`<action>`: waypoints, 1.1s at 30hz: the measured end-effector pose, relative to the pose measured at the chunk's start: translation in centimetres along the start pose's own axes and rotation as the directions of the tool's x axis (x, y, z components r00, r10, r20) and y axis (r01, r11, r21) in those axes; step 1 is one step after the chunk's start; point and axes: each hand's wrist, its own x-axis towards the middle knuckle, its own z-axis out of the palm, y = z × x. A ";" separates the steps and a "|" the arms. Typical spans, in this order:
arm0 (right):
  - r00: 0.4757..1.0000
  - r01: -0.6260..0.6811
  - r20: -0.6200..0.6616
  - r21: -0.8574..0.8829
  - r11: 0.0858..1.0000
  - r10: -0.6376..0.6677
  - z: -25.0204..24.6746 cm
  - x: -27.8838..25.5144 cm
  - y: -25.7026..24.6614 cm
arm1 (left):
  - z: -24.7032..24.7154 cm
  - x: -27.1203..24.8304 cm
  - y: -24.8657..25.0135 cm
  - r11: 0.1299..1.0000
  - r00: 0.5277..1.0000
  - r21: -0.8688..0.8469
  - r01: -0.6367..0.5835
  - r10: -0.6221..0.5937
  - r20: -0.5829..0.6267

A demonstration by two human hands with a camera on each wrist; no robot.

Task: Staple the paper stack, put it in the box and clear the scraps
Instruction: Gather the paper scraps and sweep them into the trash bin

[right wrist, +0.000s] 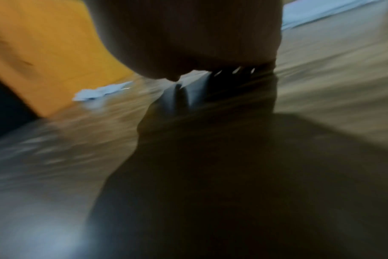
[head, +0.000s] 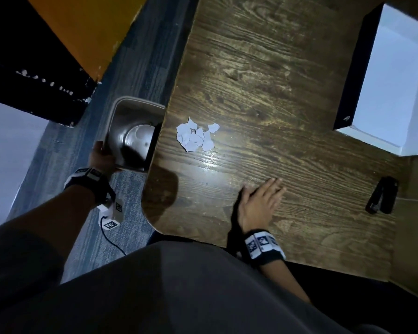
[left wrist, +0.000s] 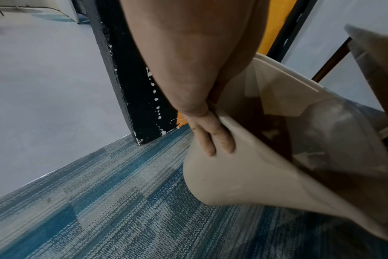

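A small heap of white paper scraps point(head: 196, 136) lies near the left edge of the wooden table point(head: 263, 80); the blurred right wrist view shows the scraps point(right wrist: 100, 92) too. My left hand point(head: 101, 158) grips the rim of a beige waste bin point(head: 133, 131), held tilted against the table's left edge; in the left wrist view my fingers point(left wrist: 210, 138) lie on the bin's outer wall point(left wrist: 244, 175). My right hand point(head: 263, 201) lies flat and open on the table, nearer me than the scraps. A black box point(head: 393, 83) with a white inside stands at the far right. A black stapler point(head: 381, 198) lies right of my right hand.
Blue-grey carpet point(head: 140, 56) covers the floor left of the table. An orange and black panel point(head: 65, 44) stands at the far left. My dark-clothed lap fills the bottom of the head view.
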 end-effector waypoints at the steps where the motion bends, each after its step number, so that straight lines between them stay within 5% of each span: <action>1: 0.999 0.036 0.008 -0.008 0.999 -0.036 0.4 -0.4 -1.8 | 0.0 -1.1 1.1 1.000 1.000 -0.014 0.021 -0.021 0.015; 7: 0.968 0.226 0.089 0.095 0.969 -0.235 1.5 -0.6 -11.5 | 0.5 -3.3 2.0 0.999 0.997 -0.004 -0.038 0.037 -0.065; 11: 0.935 0.331 0.079 0.164 0.929 -0.347 -0.3 0.5 -13.4 | 0.1 -3.0 1.9 0.999 0.996 -0.001 -0.050 0.050 -0.077; 15: 0.972 0.234 -0.063 0.099 0.967 -0.228 -3.2 4.9 -9.0 | -0.1 -4.2 3.5 0.998 0.994 0.031 -0.052 0.055 -0.095; 19: 0.993 0.117 -0.036 0.067 0.991 -0.115 -3.8 7.3 -6.5 | -1.0 -3.7 3.4 0.998 0.997 -0.025 -0.056 0.054 -0.046; 27: 0.838 0.537 0.112 0.006 0.843 -0.535 0.8 2.3 -13.9 | -1.6 -4.9 4.0 0.999 0.999 -0.028 -0.037 0.037 -0.017; 33: 0.950 0.309 0.006 0.123 0.943 -0.312 0.4 2.5 -12.6 | -2.4 -5.4 3.3 0.999 1.000 -0.037 0.032 -0.032 -0.001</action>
